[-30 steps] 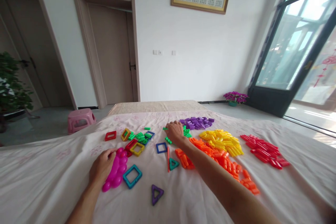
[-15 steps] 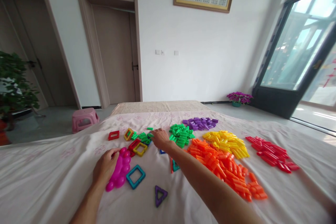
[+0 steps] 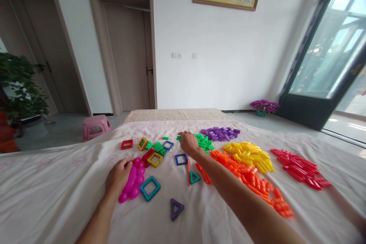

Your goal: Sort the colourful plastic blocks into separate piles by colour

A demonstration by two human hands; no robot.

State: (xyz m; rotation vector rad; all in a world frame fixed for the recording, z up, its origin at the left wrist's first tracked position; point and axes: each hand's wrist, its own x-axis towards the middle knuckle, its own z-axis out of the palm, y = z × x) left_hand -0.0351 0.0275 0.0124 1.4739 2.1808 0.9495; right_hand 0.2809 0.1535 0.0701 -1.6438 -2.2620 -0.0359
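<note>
My left hand (image 3: 118,175) is closed at the left edge of a magenta plastic piece (image 3: 134,182) with rounded, bubble-like bumps, lying on the cloth. My right hand (image 3: 188,143) reaches forward to the left side of a pile of green plastic pieces (image 3: 205,143). Its fingers point down and are closed on a small green piece (image 3: 179,138) that shows at the fingertips. Between the hands lie several magnetic-tile frames: a yellow square (image 3: 155,160), a teal square (image 3: 150,188) and a blue square (image 3: 181,159). More green pieces (image 3: 158,147) lie among the tiles.
Beyond the right forearm are piles of purple (image 3: 220,134), yellow (image 3: 248,154), orange (image 3: 251,181) and red (image 3: 300,167) pieces. A purple triangle (image 3: 176,209) and a teal triangle (image 3: 194,177) lie nearer. A pink stool (image 3: 96,126) stands beyond the cloth (image 3: 71,183).
My right hand has moved right, from the loose green pieces among the tiles to the green pile, with a green piece at its fingertips. My left hand stays at the magenta piece.
</note>
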